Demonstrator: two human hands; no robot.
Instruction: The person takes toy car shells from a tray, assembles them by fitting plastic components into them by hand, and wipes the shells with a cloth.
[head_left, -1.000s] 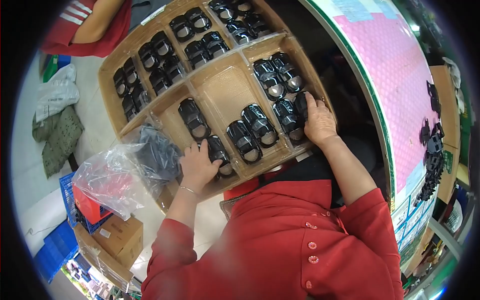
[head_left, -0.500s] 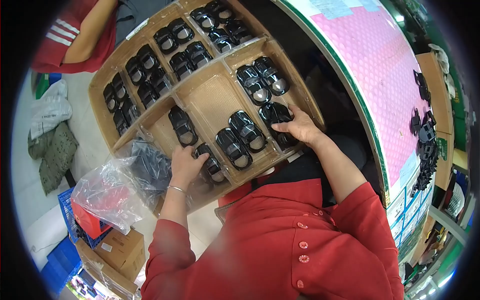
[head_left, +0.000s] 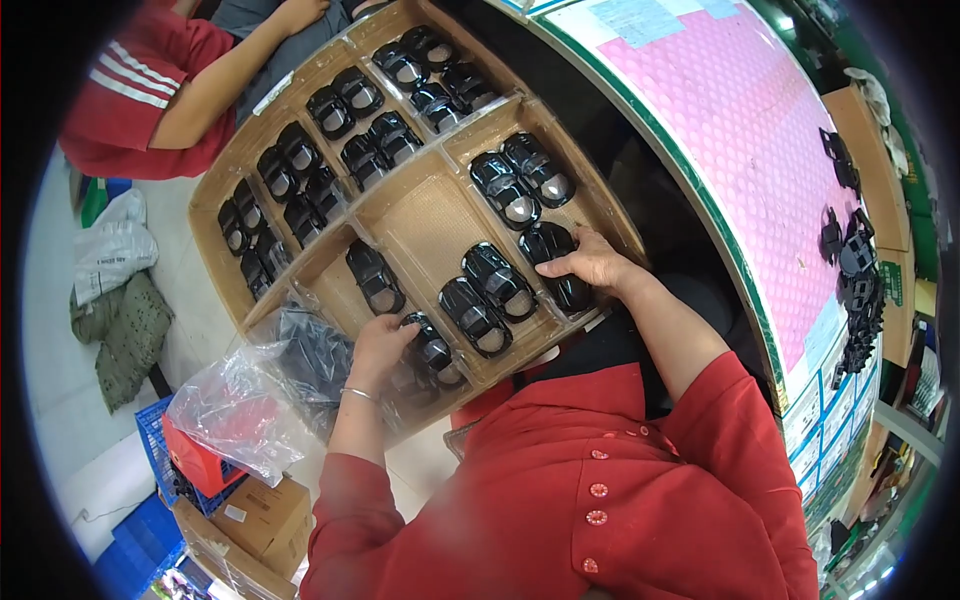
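Note:
A large brown box (head_left: 612,205) with clear plastic dividers holds glossy black toy car shells in its compartments. My right hand (head_left: 598,262) grips a car shell (head_left: 552,262) in the right-hand compartment, its thumb across the top and its fingers at the far side. In a nearer compartment, my left hand (head_left: 380,352) has thumb and fingers closed at the end of another shell (head_left: 430,345); part of the grip is hidden. Between my hands, two shells (head_left: 487,300) lie side by side. A single shell (head_left: 374,277) rests just beyond my left hand.
Clear plastic bag (head_left: 235,410) drapes by the box's left corner. A pink-topped table (head_left: 700,130) with a green edge stands at right, black parts (head_left: 858,270) along its far side. Another person's arm (head_left: 215,95) is at upper left. A cardboard carton (head_left: 262,520) sits lower left.
The view has shifted slightly. Both hands remain at their car shells, and my left thumb now lies nearer the end of its shell. The other person's forearm shows farther over.

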